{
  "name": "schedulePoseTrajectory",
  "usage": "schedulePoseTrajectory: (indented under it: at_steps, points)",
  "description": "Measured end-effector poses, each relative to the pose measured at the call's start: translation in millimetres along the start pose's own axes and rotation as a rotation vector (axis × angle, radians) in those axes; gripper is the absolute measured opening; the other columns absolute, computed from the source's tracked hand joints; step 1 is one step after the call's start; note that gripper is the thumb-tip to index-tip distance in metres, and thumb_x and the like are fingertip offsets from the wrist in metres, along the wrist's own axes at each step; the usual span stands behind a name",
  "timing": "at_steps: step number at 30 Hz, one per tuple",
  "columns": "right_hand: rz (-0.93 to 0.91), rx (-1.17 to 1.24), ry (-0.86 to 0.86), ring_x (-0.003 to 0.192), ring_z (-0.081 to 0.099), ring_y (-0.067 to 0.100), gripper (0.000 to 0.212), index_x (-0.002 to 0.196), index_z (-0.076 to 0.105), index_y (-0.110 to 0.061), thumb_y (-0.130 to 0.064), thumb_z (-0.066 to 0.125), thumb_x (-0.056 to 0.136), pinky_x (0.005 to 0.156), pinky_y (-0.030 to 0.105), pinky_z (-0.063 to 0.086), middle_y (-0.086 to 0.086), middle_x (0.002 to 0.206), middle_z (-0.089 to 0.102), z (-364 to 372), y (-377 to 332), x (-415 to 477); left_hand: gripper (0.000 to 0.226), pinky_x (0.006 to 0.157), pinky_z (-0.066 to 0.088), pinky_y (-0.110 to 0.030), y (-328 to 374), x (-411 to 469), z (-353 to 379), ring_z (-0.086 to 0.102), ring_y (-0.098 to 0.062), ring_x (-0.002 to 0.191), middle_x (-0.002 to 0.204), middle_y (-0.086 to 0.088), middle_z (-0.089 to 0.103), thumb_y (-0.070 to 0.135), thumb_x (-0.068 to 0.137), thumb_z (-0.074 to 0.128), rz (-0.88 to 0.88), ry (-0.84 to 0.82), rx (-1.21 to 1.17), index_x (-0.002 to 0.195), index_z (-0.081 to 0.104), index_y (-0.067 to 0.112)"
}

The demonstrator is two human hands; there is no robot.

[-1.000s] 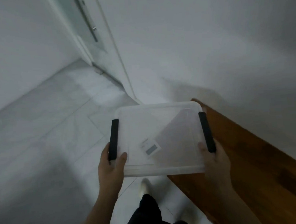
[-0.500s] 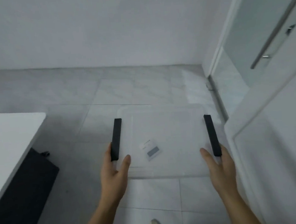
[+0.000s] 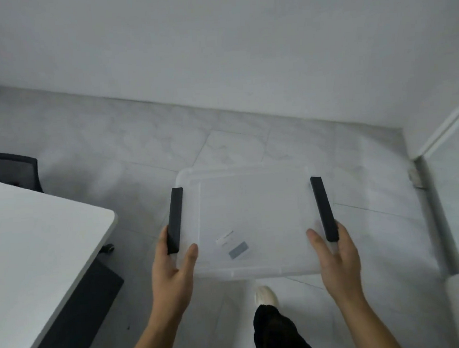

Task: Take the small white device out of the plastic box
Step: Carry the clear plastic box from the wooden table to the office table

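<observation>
I carry a clear plastic box (image 3: 254, 207) with a see-through lid in front of me, above the floor. A black clip runs along each short side. My left hand (image 3: 173, 268) grips the near left corner by the left clip (image 3: 175, 220). My right hand (image 3: 335, 256) grips the near right corner by the right clip (image 3: 324, 208). A small label (image 3: 232, 245) sits on the lid near me. No small white device shows through the plastic.
A white table (image 3: 39, 252) stands at the left with a dark chair (image 3: 10, 168) behind it. Grey floor tiles lie ahead up to a white wall. A door frame (image 3: 425, 188) is at the right. My leg and shoe (image 3: 265, 295) show below the box.
I have turned left while carrying the box. The wooden surface and door slid out of view to the right; the white table came in at the left. Both hands keep their grip.
</observation>
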State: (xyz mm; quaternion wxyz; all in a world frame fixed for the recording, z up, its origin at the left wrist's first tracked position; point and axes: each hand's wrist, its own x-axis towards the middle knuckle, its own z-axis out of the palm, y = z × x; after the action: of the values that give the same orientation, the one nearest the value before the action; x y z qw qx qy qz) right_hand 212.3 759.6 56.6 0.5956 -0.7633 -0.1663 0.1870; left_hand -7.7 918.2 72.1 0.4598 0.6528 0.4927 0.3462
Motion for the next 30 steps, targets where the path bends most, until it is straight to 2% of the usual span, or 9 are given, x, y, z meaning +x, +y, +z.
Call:
schedulePoseTrajectory:
  at_steps: [3, 6, 11, 15, 17, 20, 21, 24, 30]
  points:
    - [0.005, -0.007, -0.094, 0.097, 0.051, -0.023, 0.038, 0.124, 0.054, -0.035, -0.039, 0.067, 0.089, 0.080, 0.011, 0.036, -0.027, 0.112, 0.058, 61.1, -28.9, 80.1, 0.055, 0.095, 0.043, -0.029, 16.9, 83.3, -2.0, 0.056, -0.011, 0.117, 0.129, 0.002, 0.061, 0.018, 0.091, 0.066, -0.038, 0.066, 0.006, 0.142, 0.046, 0.024]
    - [-0.051, -0.019, -0.204, 0.102, 0.051, -0.021, 0.043, 0.125, 0.055, -0.034, -0.044, 0.065, 0.084, 0.082, 0.013, 0.038, -0.024, 0.115, 0.061, 135.1, -71.4, 157.8, 0.054, 0.094, 0.045, -0.031, 30.9, 164.0, -16.2, 0.057, -0.005, 0.114, 0.127, 0.006, 0.061, 0.022, 0.090, 0.067, -0.039, 0.185, -0.006, 0.140, 0.048, 0.028]
    - [-0.122, -0.060, -0.429, 0.103, 0.052, -0.019, 0.038, 0.126, 0.054, -0.033, -0.034, 0.067, 0.090, 0.083, 0.011, 0.038, -0.024, 0.116, 0.060, 272.4, -128.2, 254.5, 0.055, 0.086, 0.041, -0.012, 15.6, 271.3, -47.5, 0.054, 0.005, 0.115, 0.130, 0.010, 0.060, 0.020, 0.091, 0.066, -0.110, 0.414, -0.024, 0.141, 0.046, 0.027]
    - [-0.191, -0.103, -0.585, 0.096, 0.050, -0.027, 0.035, 0.123, 0.054, -0.034, -0.030, 0.067, 0.091, 0.080, 0.008, 0.036, -0.024, 0.114, 0.060, 398.4, -158.8, 322.3, 0.065, 0.096, 0.039, -0.026, -16.9, 371.4, -73.1, 0.052, -0.012, 0.125, 0.140, 0.006, 0.054, 0.028, 0.089, 0.069, -0.180, 0.574, -0.082, 0.148, 0.040, 0.024]
    - [-0.217, -0.100, -0.617, 0.096, 0.051, -0.026, 0.034, 0.122, 0.054, -0.034, -0.029, 0.067, 0.091, 0.080, 0.008, 0.038, -0.025, 0.113, 0.061, 464.4, -174.6, 354.7, 0.066, 0.097, 0.039, -0.025, -29.4, 432.8, -88.9, 0.051, -0.011, 0.125, 0.141, 0.005, 0.053, 0.026, 0.089, 0.069, -0.174, 0.633, -0.096, 0.148, 0.039, 0.023]
    - [-0.216, -0.093, -0.631, 0.100, 0.053, -0.022, 0.036, 0.124, 0.057, -0.031, -0.033, 0.068, 0.089, 0.086, 0.013, 0.041, -0.022, 0.114, 0.063, 551.2, -200.2, 399.0, 0.062, 0.086, 0.036, -0.003, -39.3, 525.8, -117.8, 0.051, 0.019, 0.109, 0.126, 0.020, 0.056, 0.023, 0.089, 0.069, -0.187, 0.652, -0.115, 0.145, 0.043, 0.023]
    - [-0.221, -0.097, -0.629, 0.101, 0.053, -0.021, 0.040, 0.125, 0.058, -0.030, -0.037, 0.069, 0.087, 0.086, 0.013, 0.041, -0.020, 0.115, 0.063, 577.9, -211.1, 412.9, 0.063, 0.085, 0.036, -0.001, -39.5, 556.2, -129.1, 0.050, 0.022, 0.106, 0.125, 0.021, 0.056, 0.025, 0.088, 0.069, -0.181, 0.655, -0.123, 0.145, 0.043, 0.023]
    - [-0.236, -0.092, -0.616, 0.106, 0.052, -0.017, 0.050, 0.129, 0.057, -0.027, -0.043, 0.066, 0.083, 0.084, 0.012, 0.039, -0.019, 0.118, 0.063, 659.0, -242.7, 457.4, 0.067, 0.095, 0.042, -0.019, -36.0, 649.3, -162.4, 0.056, 0.001, 0.115, 0.131, 0.008, 0.059, 0.031, 0.082, 0.067, -0.161, 0.644, -0.122, 0.144, 0.044, 0.023]
    - [-0.174, -0.074, -0.597, 0.101, 0.053, -0.018, 0.033, 0.123, 0.056, -0.033, -0.033, 0.066, 0.091, 0.081, 0.012, 0.038, -0.020, 0.114, 0.062, 822.0, -269.9, 540.4, 0.053, 0.082, 0.040, -0.001, -59.9, 828.0, -215.0, 0.056, 0.014, 0.107, 0.126, 0.015, 0.060, 0.010, 0.091, 0.066, -0.145, 0.583, -0.055, 0.139, 0.048, 0.022]
